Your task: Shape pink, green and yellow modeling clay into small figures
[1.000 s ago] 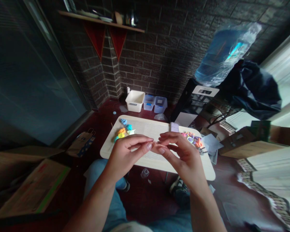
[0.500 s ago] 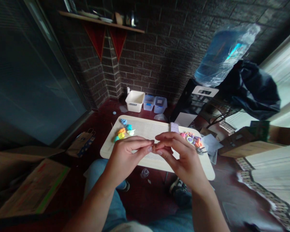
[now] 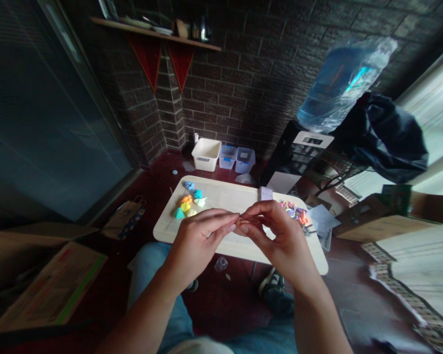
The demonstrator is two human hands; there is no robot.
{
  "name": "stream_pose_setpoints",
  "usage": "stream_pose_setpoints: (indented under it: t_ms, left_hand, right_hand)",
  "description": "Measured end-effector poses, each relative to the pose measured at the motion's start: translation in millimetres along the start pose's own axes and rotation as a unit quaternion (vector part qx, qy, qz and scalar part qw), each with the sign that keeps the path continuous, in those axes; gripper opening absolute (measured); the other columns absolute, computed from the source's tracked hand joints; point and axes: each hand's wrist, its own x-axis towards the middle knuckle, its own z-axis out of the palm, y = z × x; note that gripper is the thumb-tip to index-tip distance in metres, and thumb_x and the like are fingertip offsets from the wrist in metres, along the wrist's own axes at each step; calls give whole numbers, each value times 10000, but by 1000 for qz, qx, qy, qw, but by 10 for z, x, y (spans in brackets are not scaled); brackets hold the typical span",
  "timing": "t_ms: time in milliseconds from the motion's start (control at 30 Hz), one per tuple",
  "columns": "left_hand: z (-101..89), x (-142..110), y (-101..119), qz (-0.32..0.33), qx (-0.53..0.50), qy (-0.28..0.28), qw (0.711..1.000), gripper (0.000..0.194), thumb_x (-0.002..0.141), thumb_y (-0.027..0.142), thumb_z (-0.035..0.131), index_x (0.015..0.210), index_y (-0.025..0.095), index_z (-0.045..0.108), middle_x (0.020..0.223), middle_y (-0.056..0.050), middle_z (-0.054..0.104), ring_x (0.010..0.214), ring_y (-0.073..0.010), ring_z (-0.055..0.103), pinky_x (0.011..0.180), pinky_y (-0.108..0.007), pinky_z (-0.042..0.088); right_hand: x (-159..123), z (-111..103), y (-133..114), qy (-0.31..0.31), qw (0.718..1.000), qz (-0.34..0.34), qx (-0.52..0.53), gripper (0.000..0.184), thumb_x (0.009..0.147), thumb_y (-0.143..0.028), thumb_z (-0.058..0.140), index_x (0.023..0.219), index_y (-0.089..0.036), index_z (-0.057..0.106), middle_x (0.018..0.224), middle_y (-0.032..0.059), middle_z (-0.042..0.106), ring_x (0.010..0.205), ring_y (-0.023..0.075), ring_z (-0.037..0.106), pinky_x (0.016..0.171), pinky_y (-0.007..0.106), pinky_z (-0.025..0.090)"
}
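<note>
My left hand [image 3: 203, 236] and my right hand [image 3: 275, 236] meet above the near part of a small cream table [image 3: 225, 196]. Their thumbs and fingertips pinch a tiny orange-brown lump [image 3: 238, 223], mostly hidden by the fingers; it looks like modelling clay. Left of my hands lie several bright clay lumps: a blue one [image 3: 188, 185], a turquoise one [image 3: 197, 193], a white one [image 3: 200, 202], an orange one [image 3: 186, 199], a yellow one [image 3: 185, 206] and a green one [image 3: 179, 213]. Past my right hand is a pile of small colourful pieces [image 3: 299, 214].
A pale lilac box-like item [image 3: 266, 193] rests at the table's far edge. Behind stand a white bin [image 3: 205, 160] and clear plastic boxes [image 3: 228, 157]. To the right is a water dispenser [image 3: 291, 157]; cardboard boxes [image 3: 47, 285] lie at left. A clear cup [image 3: 221, 264] is on the floor.
Both hands stay together with only small finger shifts around the lump. My left hand sits slightly lower and further right, uncovering a pale yellow lump on the table.
</note>
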Motion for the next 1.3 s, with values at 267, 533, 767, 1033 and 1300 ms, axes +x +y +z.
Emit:
stream_pose_setpoints:
  t_ms: [267,533,767,1033,1300]
  left_hand:
    - [59,-8,8,2,-12,8,1000,223,885,154,605,1033,228,755,1000,-50,759,897,-169,711,819,-262,575]
    - [47,5,-21,-194,-204,-9,960,257,828,278,694,1060,179,741,1034,-65,768,926,-214,735,815,-287,609]
    - [55,-18,-35,-198,-204,31,958,170,806,280,719,927,173,770,824,-32,788,726,-173,746,694,-233,611]
    - [92,-74,-5,-143,-106,44,983,140,829,281,693,908,202,778,848,-28,788,721,-160,738,706,-224,600]
    - [139,-72,-123,-237,-249,103,933,175,778,308,748,892,178,773,879,-33,786,730,-155,740,687,-211,608]
  right_hand:
    - [-3,22,-5,-1,1000,9,26,122,872,-247,660,939,-229,560,892,10,634,804,145,662,713,261,581]
    - [-2,-36,0,2,999,7,34,104,878,-250,658,931,-220,574,874,7,641,785,138,671,704,256,570]
    - [17,-87,21,-30,999,-5,-27,143,868,-289,682,995,-223,683,945,40,688,853,165,679,709,268,556]
    - [34,-91,-54,-50,997,10,-50,117,881,-303,660,912,-196,694,874,37,689,774,155,656,656,266,525]
    - [-42,-138,105,-26,997,57,38,343,823,-350,728,1141,-252,646,1138,50,687,1007,188,666,817,285,557]
